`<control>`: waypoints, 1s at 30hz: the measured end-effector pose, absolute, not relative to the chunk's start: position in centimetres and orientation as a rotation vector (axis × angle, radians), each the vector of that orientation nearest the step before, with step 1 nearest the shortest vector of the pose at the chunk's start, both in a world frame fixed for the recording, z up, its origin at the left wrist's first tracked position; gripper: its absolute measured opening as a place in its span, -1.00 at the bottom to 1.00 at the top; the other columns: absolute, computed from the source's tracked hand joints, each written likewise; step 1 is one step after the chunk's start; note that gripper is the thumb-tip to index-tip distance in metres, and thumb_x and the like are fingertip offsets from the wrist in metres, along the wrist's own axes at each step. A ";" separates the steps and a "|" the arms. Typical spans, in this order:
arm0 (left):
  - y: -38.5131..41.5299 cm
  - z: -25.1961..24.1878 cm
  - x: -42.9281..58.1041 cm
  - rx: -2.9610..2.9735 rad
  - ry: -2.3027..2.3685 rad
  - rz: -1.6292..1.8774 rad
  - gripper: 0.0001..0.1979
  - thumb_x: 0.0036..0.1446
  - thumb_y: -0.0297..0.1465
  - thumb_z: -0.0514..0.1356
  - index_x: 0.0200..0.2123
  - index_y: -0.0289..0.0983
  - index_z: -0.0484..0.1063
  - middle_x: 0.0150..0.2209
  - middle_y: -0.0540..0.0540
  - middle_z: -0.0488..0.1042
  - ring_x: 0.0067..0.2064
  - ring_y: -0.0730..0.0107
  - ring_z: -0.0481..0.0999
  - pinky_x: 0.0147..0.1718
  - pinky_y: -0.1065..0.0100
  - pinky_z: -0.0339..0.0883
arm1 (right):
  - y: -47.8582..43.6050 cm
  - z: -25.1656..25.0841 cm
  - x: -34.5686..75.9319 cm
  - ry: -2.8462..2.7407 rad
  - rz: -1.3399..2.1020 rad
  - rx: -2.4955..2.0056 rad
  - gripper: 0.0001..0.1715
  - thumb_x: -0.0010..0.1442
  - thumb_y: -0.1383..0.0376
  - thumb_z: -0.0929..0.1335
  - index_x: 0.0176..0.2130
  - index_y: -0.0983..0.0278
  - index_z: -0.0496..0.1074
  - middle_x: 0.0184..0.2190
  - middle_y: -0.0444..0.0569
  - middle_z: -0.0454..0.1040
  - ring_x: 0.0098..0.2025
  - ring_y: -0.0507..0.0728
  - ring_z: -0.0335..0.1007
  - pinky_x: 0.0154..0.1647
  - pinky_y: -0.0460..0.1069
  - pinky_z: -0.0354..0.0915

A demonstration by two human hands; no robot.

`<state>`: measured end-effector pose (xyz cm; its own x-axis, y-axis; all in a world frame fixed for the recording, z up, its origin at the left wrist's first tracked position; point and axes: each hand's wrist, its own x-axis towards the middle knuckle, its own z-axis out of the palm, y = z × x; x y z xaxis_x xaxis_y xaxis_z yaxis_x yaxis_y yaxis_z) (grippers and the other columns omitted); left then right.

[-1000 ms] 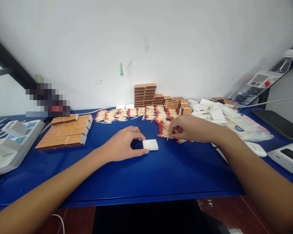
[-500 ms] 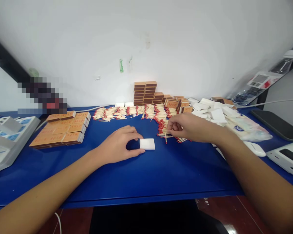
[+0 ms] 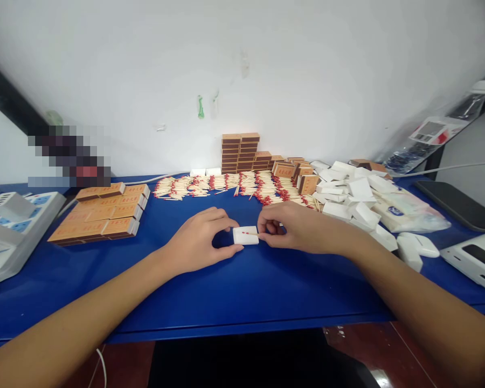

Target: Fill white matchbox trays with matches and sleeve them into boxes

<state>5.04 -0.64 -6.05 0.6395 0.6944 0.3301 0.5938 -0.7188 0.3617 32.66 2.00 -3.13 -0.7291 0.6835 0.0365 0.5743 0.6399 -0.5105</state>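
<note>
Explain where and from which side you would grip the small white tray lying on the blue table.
Grip the tray by its two long side walls, coming from above and from its left end. It lies flat and open-topped, so a pinch across its narrow width probably holds best. The left hand already pinches that end, while the right hand lays a match in from the right.

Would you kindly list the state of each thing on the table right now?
White tray: open, lying flat, steadied by the left hand.
Match: unlit, pinched in the right hand, red head over the tray.
Loose matches: unlit, spread in a row.
Brown boxes: stacked at the wall.
White trays: heaped loosely.
</note>
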 end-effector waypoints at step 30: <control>-1.3 -5.8 5.8 2.820 0.947 0.684 -0.75 0.41 -0.21 0.32 -0.03 -0.26 0.59 -0.20 -0.12 0.60 -0.16 0.21 0.57 -0.15 0.20 0.44 | 0.2 -2.9 31.5 -2.704 0.636 -1.009 -0.90 0.30 0.33 0.38 -0.31 0.19 0.43 -0.35 -0.09 0.50 -0.35 0.10 0.34 -0.31 0.01 0.16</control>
<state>5.77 -1.29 -5.75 0.7076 0.5923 0.3854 0.5523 -0.8037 0.2213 31.47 0.23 -2.86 -0.7516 0.6593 0.0233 0.5797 0.6769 -0.4537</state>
